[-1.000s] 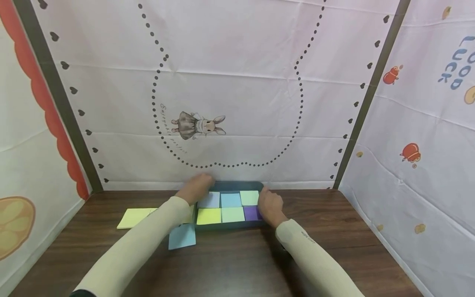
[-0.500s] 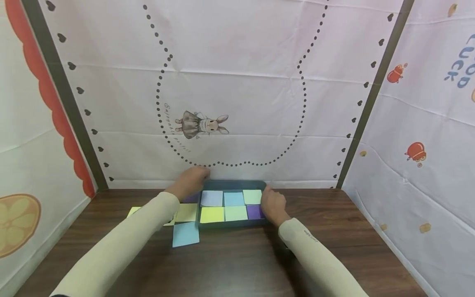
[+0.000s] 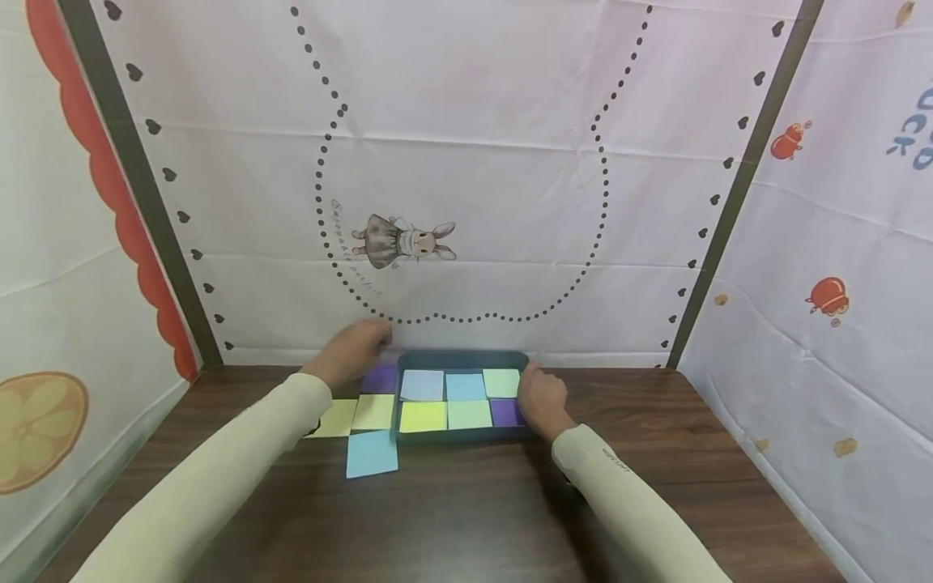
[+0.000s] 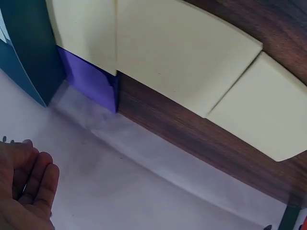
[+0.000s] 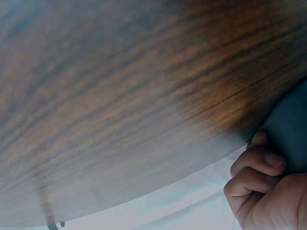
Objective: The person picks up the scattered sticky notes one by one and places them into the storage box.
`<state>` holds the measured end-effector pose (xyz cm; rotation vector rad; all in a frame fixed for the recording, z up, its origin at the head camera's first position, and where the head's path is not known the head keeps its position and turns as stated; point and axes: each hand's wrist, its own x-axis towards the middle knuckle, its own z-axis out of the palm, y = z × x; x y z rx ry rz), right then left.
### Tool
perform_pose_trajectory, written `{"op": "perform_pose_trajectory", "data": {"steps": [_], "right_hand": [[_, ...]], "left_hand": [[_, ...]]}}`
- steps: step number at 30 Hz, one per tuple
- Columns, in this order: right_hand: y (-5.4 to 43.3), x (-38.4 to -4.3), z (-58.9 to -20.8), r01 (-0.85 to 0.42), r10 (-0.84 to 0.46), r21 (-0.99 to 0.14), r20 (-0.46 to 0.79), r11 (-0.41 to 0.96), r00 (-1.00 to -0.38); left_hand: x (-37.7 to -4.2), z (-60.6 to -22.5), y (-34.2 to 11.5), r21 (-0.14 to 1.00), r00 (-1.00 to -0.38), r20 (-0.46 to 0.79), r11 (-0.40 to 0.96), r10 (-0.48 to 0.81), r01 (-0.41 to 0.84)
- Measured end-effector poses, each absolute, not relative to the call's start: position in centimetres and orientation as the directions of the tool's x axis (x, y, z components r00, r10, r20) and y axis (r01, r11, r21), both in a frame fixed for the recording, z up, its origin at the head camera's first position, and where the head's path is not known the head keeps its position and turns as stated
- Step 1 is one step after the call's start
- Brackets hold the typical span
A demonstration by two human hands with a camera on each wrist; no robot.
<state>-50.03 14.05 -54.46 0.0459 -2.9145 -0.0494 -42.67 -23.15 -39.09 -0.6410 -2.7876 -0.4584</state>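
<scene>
A dark teal open-topped box point(image 3: 466, 436) stands at the back of the table, with several square sticky notes in two rows inside, such as a lavender one point(image 3: 423, 385) and a bright yellow one point(image 3: 423, 417). My right hand point(image 3: 543, 401) grips its right wall; in the right wrist view the curled fingers point(image 5: 254, 165) lie against the teal side. My left hand point(image 3: 353, 352) hovers behind and left of the box, its fingers loosely curled around nothing. Below it lie a purple note point(image 3: 380, 379) and pale yellow notes point(image 3: 374, 412) beside the box's left wall.
A light blue note point(image 3: 372, 455) lies at the box's front left corner. Pale yellow notes point(image 4: 187, 52) run in a row leftward. A white patterned cloth point(image 3: 466, 202) hangs right behind the table point(image 3: 437, 518), with more cloth at both sides.
My left hand has moved left, off the box's left rear corner, uncovering the purple and pale yellow notes. My right hand keeps its grip. The head view has shifted slightly.
</scene>
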Motion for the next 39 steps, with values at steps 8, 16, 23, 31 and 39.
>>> {"op": "perform_pose_trajectory", "data": {"steps": [8,16,23,31,39], "right_hand": [[14.9,-50.7,-53.8,-0.007,-0.012,0.022,0.229,1.000,-0.973],[14.0,-48.9,-52.0,0.011,0.015,-0.021,0.190,1.000,-0.982],[13.7,-49.0,-54.0,-0.010,-0.010,0.003,0.245,1.000,-0.969],[13.7,-49.7,-54.5,0.007,0.007,-0.001,0.229,1.000,-0.973],[13.9,-49.9,-54.6,0.013,0.009,0.015,0.246,1.000,-0.969]], "left_hand": [[-43.2,-39.8,-23.4,0.280,-0.902,0.260,0.867,0.344,0.412],[-43.9,-42.6,-23.2,0.250,-0.886,0.239,0.856,0.398,0.452],[-45.0,-45.0,-23.5,0.181,-0.892,0.242,0.885,0.382,0.428],[-45.5,-45.6,-23.5,0.138,-0.913,0.207,0.914,0.351,0.383],[-45.6,-45.6,-23.7,0.158,-0.915,0.170,0.906,0.366,0.392]]}}
